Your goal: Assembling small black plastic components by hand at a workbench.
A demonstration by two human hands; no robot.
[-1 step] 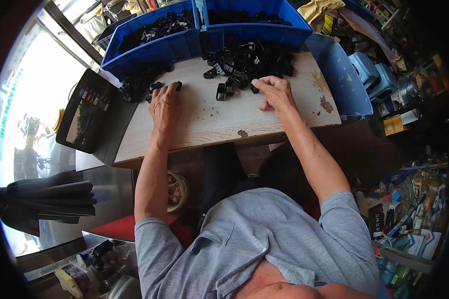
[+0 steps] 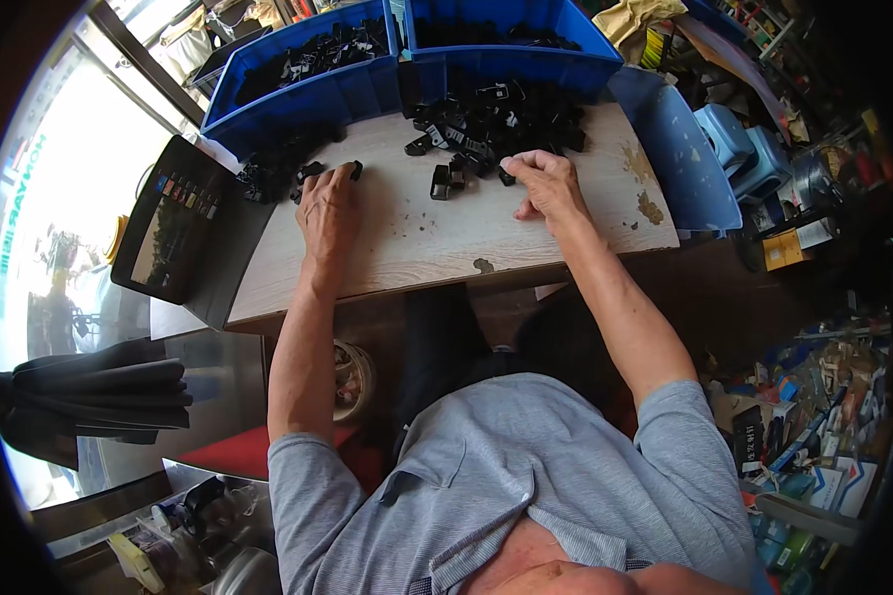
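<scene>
Right now my left hand (image 2: 327,208) lies flat on the wooden table (image 2: 417,248), fingers together, fingertips on a small black clip (image 2: 353,169) at the edge of the left-hand cluster of black parts (image 2: 273,169). My right hand (image 2: 546,183) is curled, fingertips pinched on a black part (image 2: 506,178) at the near edge of the main pile (image 2: 496,119); can't tell how firm that pinch is.

Risks as I see them:
- Left cluster sits close to the table's left rim, beside the dark tray (image 2: 184,223). A sideways sweep could push parts off.
- The main pile touches the blue bins (image 2: 367,69) at the far edge, so pulling one piece may drag its neighbours loose.
- One upright black piece (image 2: 441,181) stands alone between my hands, easy to knock over.

Room: bare wood between and below both hands, wide open toward me. The right end is free up to the blue lid (image 2: 680,149) leaning against that edge. The far side is walled by the bins, with no room there.
</scene>
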